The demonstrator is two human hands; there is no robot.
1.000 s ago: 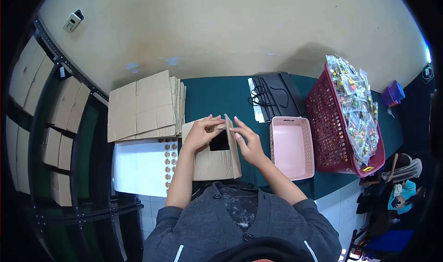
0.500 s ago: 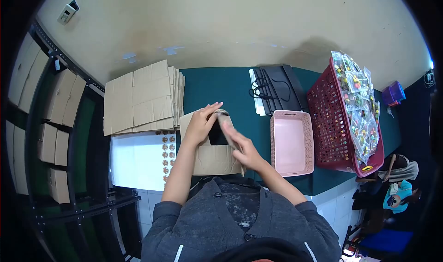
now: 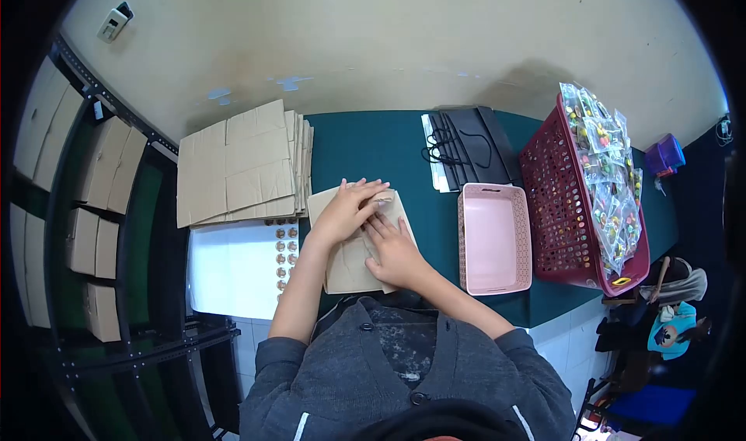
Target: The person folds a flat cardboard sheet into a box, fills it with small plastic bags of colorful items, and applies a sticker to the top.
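I have the box (image 3: 342, 276) at the near edge of the table (image 3: 373, 147), directly in front of the torso. My left hand (image 3: 338, 217) lies over its far left part, palm down, fingers stretched out and slightly parted, the thumb angled toward the other hand. My right hand (image 3: 396, 258) rests flat on the top, fingers extended and a little apart, the thumb out to the left. I see neither hand pinching anything, though the two cover much of the box, and I cannot tell how its far edge sits beneath them.

Left of the box, and close to it, the cardboard stack (image 3: 256, 161) limits the room on that side and overlaps the far edge of the white sheet (image 3: 233, 270). A column of brown discs (image 3: 281, 259) runs along the sheet's side nearest the box. Farther left, beyond the sheet, the rack (image 3: 140, 357) holds cartons (image 3: 113, 165).

Right of the box, with a strip of cloth between, is the pink tray (image 3: 497, 239). Beyond the box, to the right, the black bags (image 3: 486, 149) lie with their cords on top. Farther right of it, the tall red basket (image 3: 556, 216) is heaped with clear packets (image 3: 608, 200) and walls off that side. Well past it, a person in a turquoise top (image 3: 674, 334) is at the far right.
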